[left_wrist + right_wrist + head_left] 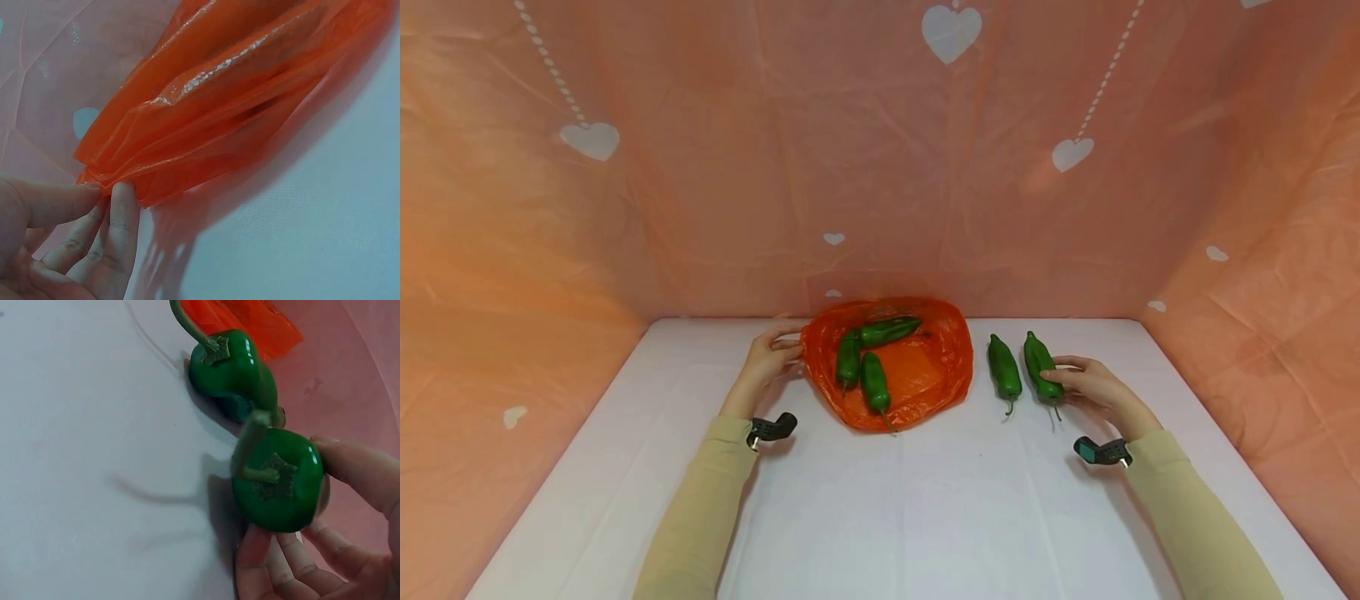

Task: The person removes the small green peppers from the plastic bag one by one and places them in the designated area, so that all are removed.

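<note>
An orange plastic bag [917, 379] lies spread open on the table with three green peppers in it, one of them [889, 332] toward the back. My left hand [769, 360] pinches the bag's left edge between thumb and fingers; the left wrist view shows the gathered plastic [187, 144] there. At the right, my right hand [1093, 387] grips a green pepper [1040, 362] from its right side, fingers under and thumb over it, its stem end facing the right wrist camera. Just left of that pepper, apart from the bag, lies another green pepper [1004, 368].
The white table [895, 517] runs back to an orange cloth [880, 167] with white hearts, which also hangs along both sides. Each wrist wears a black band, the left band [772, 427] near the bag's front left.
</note>
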`<state>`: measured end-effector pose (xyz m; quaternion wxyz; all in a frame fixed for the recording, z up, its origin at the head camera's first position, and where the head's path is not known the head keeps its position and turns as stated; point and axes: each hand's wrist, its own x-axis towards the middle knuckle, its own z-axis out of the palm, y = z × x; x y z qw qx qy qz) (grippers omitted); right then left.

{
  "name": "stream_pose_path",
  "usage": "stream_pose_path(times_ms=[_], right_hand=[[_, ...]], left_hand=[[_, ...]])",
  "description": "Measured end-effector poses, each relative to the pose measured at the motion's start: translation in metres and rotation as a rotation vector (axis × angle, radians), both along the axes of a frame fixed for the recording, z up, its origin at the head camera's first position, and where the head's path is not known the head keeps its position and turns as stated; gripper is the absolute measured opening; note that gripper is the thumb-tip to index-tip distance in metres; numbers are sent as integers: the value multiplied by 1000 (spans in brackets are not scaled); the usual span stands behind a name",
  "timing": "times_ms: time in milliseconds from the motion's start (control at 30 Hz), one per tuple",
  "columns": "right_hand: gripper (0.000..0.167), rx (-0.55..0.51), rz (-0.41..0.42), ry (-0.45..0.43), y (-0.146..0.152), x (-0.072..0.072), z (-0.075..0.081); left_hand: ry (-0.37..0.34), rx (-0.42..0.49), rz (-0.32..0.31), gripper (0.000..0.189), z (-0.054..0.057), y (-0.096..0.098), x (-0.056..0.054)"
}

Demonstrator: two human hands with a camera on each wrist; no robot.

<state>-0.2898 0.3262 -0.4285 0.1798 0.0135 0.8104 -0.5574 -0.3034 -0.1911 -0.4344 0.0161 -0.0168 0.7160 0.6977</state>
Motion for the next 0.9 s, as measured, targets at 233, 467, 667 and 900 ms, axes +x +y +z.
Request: stream_pose_path(times_ms=[233, 467, 667, 900], right_hand=[[75, 3, -21, -25, -6, -4, 3], [76, 70, -26, -34, -8, -5, 6], [74, 96, -26, -24, -13, -4, 10], [73, 106, -15, -9, -17, -4, 10]], left_hand=[[-19, 3, 0, 46, 1, 0, 1], [15, 3, -12, 43, 0, 0, 1], [69, 55, -51, 37, -2, -3, 1], [3, -28, -7, 43, 2, 0, 1]])
